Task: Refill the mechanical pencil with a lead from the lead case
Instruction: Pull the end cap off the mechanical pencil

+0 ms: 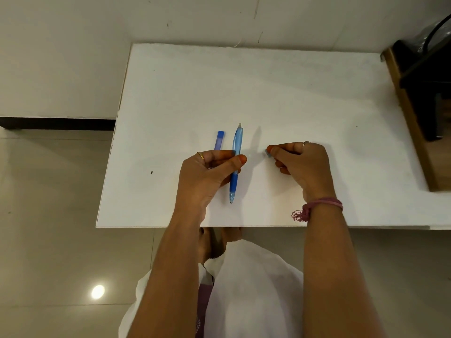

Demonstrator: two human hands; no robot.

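A blue mechanical pencil [237,142] stands nearly upright above the white table [292,93], tip down near the table, its pale eraser end up with no cap on it. My left hand [207,176] grips it around the middle between thumb and fingers. A slim blue lead case [219,140] lies on the table just left of the pencil, its near end hidden behind my left fingers. My right hand [302,164] sits to the right of the pencil, fingertips pinching a small blue piece [267,153], apparently the pencil's cap, close to the table.
A brown wooden shelf unit [410,113] with dark items stands against the table's right side. The wall runs behind the far edge. A small dark speck [151,172] lies on the table at the left. Tiled floor lies to the left and below.
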